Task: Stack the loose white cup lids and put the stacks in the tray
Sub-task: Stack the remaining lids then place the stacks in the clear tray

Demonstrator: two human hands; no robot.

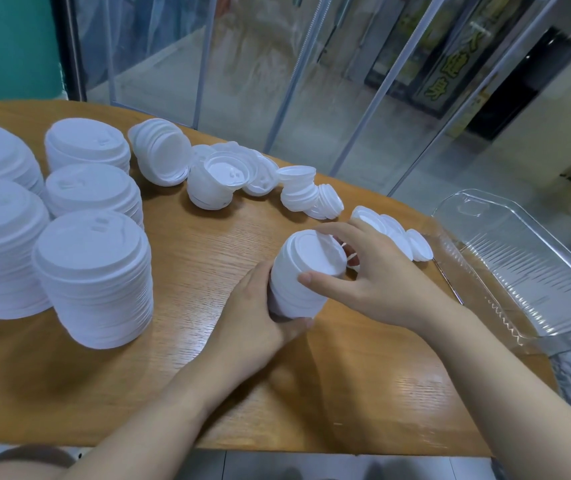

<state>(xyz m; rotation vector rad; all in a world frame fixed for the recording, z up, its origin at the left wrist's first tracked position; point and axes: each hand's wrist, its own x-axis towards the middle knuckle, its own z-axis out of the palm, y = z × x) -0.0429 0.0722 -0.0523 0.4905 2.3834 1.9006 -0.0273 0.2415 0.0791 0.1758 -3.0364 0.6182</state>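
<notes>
Nearest, a short stack of white lids (299, 278) was held on the wood-grain table (187, 368). It was cupped from the side by the left hand (253, 327), fingers curled under it; the top lid's rim was pinched by the right hand (377, 275). Smooth tall lid stacks (93, 282) stood left. Loose lids (228, 178) lay tumbled beyond. The clear ribbed plastic tray (519, 271) sat right. No lettering on the lids was legible.

Short white lid stack (303, 271) tilted on table; loose lids (393, 233) beside clear plastic tray (519, 265).
</notes>
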